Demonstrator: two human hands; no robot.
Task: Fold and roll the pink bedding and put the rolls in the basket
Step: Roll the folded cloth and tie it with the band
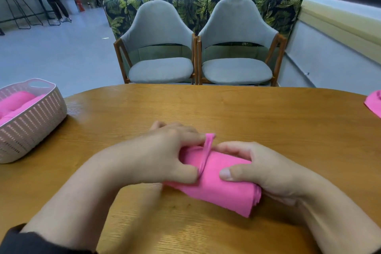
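Both hands, left (165,156) and right (261,169), gripping a thick, layered pink bedding roll (222,183), loose edge upright.

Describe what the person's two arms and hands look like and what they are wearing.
Both forearms are bare from wrist nearly to elbow. The left hand and right hand wear no gloves, and no rings, watch or bracelets show. A dark sleeve, black or near it, is pushed up on the left arm at the bottom-left corner. The right arm leaves the frame before any sleeve shows. Fingernails look short and unpainted.
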